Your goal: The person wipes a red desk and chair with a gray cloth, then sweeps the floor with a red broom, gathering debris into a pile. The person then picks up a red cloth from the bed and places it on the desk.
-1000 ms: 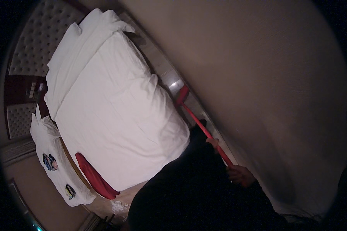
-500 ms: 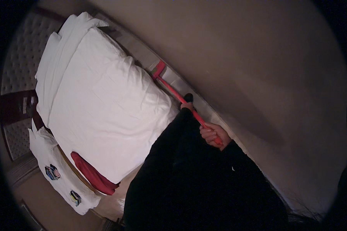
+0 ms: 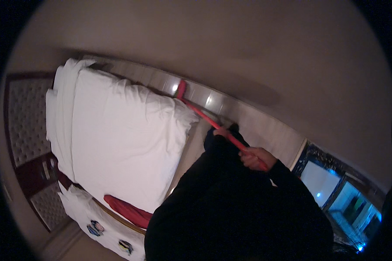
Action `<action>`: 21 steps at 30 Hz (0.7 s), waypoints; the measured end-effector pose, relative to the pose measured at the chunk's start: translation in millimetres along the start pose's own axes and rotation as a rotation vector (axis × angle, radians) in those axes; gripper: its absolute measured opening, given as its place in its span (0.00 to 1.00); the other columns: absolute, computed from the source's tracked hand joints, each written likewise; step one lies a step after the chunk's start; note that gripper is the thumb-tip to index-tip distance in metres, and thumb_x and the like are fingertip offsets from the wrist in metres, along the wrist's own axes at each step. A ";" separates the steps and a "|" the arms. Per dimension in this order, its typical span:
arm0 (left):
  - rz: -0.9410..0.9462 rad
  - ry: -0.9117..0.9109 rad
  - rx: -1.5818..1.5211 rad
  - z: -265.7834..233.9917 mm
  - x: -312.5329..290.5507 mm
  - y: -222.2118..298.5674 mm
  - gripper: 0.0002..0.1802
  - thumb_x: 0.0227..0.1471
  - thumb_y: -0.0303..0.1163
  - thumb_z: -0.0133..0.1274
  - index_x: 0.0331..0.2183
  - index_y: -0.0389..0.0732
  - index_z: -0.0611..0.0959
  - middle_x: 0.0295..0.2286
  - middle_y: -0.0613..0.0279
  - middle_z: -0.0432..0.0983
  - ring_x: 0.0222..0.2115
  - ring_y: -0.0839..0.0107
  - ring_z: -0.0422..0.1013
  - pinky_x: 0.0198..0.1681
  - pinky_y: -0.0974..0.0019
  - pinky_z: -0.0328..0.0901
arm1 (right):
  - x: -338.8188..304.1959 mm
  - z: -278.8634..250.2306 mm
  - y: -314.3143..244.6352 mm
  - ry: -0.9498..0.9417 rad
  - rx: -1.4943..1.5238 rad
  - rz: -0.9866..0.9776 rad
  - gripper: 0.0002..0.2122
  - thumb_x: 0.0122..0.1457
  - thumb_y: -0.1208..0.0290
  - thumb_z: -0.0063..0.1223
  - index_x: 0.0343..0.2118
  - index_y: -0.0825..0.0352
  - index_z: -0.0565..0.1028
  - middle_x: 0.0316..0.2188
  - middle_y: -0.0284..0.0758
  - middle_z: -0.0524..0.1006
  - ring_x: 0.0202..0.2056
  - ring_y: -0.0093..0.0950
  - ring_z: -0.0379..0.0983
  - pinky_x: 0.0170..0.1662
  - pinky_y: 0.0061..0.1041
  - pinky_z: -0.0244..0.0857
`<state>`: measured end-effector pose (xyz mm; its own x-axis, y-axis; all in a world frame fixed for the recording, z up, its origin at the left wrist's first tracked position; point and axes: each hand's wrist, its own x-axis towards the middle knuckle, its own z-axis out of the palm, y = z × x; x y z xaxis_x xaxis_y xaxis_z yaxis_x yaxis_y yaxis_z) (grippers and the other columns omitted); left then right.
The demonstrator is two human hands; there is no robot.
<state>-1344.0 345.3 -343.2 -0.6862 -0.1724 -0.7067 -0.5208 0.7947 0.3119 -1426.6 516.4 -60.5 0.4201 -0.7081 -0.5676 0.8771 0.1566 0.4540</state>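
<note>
**Red broom squeezed between bed and wall, not much elbow room**

So in the head view, the person is gripping a red broom with both hands: the left hand is wrapping round the shaft partway down, a bit blurry, and the right hand is curling round it near the top end. The broom head is sitting over the tiled floor, between the bed and the wall.

Risk-wise, the gap is looking tight, so a wide swing could be knocking the head into the wall. The bedding is hanging loose right beside it too, so bristles could be snagging the hem and dragging it. A dark shoe is showing near the shaft, so a sloppy pull could be catching that.

Materials: the shaft is looking smooth, slim and straight, probably plastic. The tiles are throwing back bright glare, the white sheet is creasing softly toward its edge, and the headboard is showing padded, button-tufted dimples. Red cloth is lying bunched at the bed's far side.
</note>
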 end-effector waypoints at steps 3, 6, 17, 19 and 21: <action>0.023 0.005 0.242 19.5 55.0 -75.9 0.19 0.53 0.50 0.48 0.35 0.45 0.80 0.32 0.55 0.79 0.36 0.58 0.76 0.34 0.54 0.70 | 39.4 8.5 -13.3 -0.057 -0.016 -0.013 0.10 0.64 0.65 0.44 0.39 0.67 0.63 0.19 0.26 0.60 0.16 0.13 0.57 0.15 0.12 0.55; -0.127 0.140 -0.304 34.9 94.9 -119.0 0.18 0.53 0.47 0.50 0.34 0.43 0.81 0.31 0.53 0.79 0.34 0.55 0.76 0.33 0.55 0.71 | 72.3 16.0 -7.4 -0.148 0.075 -0.128 0.10 0.65 0.62 0.41 0.41 0.63 0.64 0.18 0.26 0.63 0.15 0.15 0.59 0.16 0.15 0.57; 0.110 -0.296 -0.273 89.1 -25.4 -36.7 0.22 0.48 0.48 0.55 0.38 0.41 0.77 0.31 0.51 0.76 0.34 0.55 0.75 0.37 0.49 0.69 | 31.9 -22.4 119.3 -0.102 0.283 -0.436 0.09 0.66 0.64 0.41 0.33 0.65 0.66 0.16 0.23 0.61 0.14 0.12 0.58 0.15 0.13 0.54; -0.351 -0.521 -1.038 79.6 -68.9 -16.6 0.18 0.48 0.43 0.55 0.36 0.40 0.75 0.28 0.53 0.74 0.31 0.54 0.73 0.34 0.44 0.68 | 29.1 -30.6 152.9 -0.067 0.304 -0.502 0.10 0.66 0.64 0.40 0.35 0.65 0.66 0.16 0.23 0.61 0.15 0.12 0.58 0.15 0.13 0.54; -0.500 -0.588 -1.253 53.1 -109.8 -0.3 0.15 0.48 0.38 0.54 0.34 0.39 0.73 0.25 0.54 0.71 0.28 0.54 0.72 0.31 0.39 0.68 | 19.5 -33.7 184.7 -0.028 0.232 -0.581 0.10 0.66 0.63 0.40 0.36 0.65 0.67 0.16 0.23 0.61 0.14 0.12 0.58 0.14 0.13 0.53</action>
<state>-1241.5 394.9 -299.4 -0.1656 0.2286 -0.9593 -0.9368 -0.3404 0.0806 -1248.6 554.7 -10.8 -0.1191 -0.6508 -0.7499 0.8858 -0.4108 0.2158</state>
